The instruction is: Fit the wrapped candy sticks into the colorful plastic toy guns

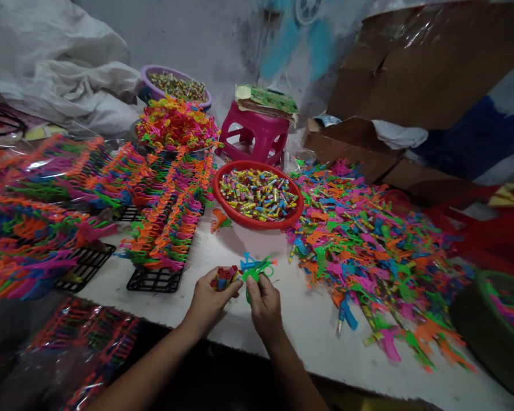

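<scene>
Gripping small tubes [226, 278] in front of the red basin [261, 224], the left hand [209, 295] partly hides them; the right hand [265, 303] pinches green-and-blue plastic pieces [250, 274], their outlines unclear.

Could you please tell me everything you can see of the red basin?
The red basin is round and shallow, with a smooth, thick rim; it looks plastic. It stands upright on the white table, filled with small colourful tubes, many partly yellow. The loose toy pile on its right seems to touch it.
</scene>
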`<state>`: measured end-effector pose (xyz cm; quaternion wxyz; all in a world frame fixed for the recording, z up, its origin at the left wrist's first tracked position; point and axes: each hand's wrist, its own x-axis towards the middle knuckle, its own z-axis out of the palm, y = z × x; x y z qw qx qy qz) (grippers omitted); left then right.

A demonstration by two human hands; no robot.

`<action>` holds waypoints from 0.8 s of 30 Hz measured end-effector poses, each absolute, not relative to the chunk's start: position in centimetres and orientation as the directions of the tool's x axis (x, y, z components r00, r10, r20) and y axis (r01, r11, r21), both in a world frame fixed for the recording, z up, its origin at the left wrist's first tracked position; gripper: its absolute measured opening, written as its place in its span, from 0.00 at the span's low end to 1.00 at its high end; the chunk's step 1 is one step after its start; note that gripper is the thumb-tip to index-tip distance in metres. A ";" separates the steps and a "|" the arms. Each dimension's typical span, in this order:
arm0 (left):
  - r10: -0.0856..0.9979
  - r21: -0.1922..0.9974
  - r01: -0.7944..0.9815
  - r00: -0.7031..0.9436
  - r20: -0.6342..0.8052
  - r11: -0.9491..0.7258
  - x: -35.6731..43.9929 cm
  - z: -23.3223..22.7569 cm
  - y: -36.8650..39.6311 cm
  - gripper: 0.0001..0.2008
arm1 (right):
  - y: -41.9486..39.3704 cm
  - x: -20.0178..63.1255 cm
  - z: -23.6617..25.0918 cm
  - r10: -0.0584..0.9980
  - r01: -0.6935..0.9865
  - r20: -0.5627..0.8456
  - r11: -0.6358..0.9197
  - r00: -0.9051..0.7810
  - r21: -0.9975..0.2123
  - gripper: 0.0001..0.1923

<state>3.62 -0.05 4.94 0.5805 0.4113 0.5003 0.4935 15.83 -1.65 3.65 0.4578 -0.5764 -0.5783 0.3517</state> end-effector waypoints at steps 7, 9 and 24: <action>0.995 0.992 -0.072 0.011 -0.101 0.101 3.6 4.4 -0.1 0.11 | -1.9 15.5 3.8 0.979 0.388 0.164 0.104 0.123 -0.916 0.13; 0.997 0.996 -0.033 0.017 -0.082 0.082 3.6 4.3 -0.2 0.11 | -1.9 15.4 4.0 0.977 0.406 0.178 0.116 0.121 -0.907 0.12; 0.999 0.993 0.116 0.013 0.035 -0.036 3.7 2.4 -0.2 0.08 | 1.8 21.0 4.9 0.982 0.590 0.092 -0.023 0.164 -0.807 0.18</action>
